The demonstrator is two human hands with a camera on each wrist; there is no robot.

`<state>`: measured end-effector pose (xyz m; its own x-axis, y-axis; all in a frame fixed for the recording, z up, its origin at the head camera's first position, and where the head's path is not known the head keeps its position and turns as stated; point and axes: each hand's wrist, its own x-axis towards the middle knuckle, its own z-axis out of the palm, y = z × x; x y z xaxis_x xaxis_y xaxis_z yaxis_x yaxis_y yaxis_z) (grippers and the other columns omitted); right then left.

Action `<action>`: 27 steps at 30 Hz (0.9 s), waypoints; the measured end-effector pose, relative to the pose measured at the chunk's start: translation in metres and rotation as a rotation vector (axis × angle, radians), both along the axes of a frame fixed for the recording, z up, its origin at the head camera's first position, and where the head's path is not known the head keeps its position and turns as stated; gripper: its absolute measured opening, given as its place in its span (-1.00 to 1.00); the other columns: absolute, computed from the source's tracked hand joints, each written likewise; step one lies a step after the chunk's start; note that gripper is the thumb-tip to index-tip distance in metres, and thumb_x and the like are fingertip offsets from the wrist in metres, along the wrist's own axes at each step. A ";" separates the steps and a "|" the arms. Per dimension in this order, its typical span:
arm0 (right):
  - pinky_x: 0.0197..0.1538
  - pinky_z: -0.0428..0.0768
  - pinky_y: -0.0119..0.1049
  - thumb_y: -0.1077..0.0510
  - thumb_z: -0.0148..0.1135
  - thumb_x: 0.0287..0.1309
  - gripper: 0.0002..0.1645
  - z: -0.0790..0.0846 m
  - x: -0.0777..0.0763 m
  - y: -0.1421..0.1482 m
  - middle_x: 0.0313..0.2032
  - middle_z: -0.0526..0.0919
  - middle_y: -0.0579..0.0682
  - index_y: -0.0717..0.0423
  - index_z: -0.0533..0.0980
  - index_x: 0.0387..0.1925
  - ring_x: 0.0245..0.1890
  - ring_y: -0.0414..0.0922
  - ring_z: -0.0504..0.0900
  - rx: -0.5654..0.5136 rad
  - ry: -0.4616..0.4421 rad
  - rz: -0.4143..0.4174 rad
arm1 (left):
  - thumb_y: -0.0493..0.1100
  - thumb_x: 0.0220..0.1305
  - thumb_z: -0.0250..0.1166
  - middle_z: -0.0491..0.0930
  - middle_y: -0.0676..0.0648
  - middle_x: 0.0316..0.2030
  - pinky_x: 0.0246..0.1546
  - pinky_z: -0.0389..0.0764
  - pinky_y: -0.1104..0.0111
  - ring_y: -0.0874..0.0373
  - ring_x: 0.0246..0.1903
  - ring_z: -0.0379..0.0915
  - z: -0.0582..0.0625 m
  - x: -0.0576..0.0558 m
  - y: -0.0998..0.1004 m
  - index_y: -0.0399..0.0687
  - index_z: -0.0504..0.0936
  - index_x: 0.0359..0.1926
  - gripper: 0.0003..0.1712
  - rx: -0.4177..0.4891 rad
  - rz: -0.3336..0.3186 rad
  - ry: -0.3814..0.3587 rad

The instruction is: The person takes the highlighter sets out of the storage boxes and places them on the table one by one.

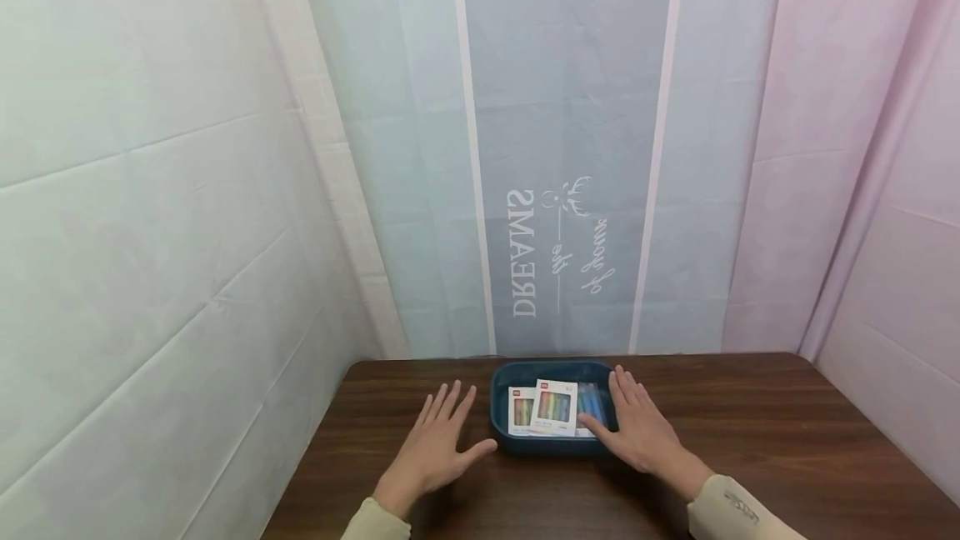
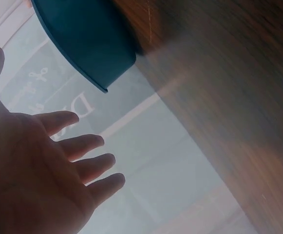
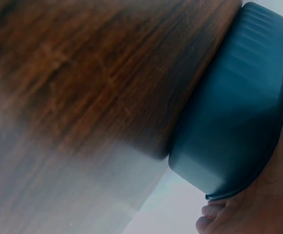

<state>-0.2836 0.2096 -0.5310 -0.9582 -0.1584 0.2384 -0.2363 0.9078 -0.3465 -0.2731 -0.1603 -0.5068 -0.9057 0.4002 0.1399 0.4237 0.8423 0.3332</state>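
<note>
A dark teal plastic basket [image 1: 555, 445] stands on the brown wooden table, its side wall [image 3: 229, 107] filling much of the right wrist view. Inside lie two white boxes, the front one [image 1: 553, 408] with a window onto coloured sticks, and blue items [image 1: 591, 405] at the right. My right hand [image 1: 643, 432] rests at the basket's right rim, fingers straight, thumb reaching over the inside. My left hand [image 1: 435, 448] is spread beside the basket's left end, holding nothing; in the left wrist view its palm [image 2: 34, 170] faces the camera, apart from the basket [image 2: 87, 39].
The wooden table [image 1: 750, 432] extends to both sides of the basket. Behind its far edge hangs a grey-blue curtain [image 1: 570, 107] with white lettering. Pale fabric walls [image 1: 150, 232] close in the left and right.
</note>
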 end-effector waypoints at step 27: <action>0.62 0.05 0.32 -0.58 0.14 0.36 0.36 -0.005 -0.003 0.005 0.61 0.08 0.46 0.51 0.12 0.58 0.63 0.38 0.07 0.000 0.014 0.007 | 0.58 0.45 0.07 0.10 -0.08 0.69 0.61 0.15 -0.05 -0.05 0.66 0.02 0.006 -0.008 0.046 0.06 0.18 0.70 0.07 0.002 -0.044 -0.036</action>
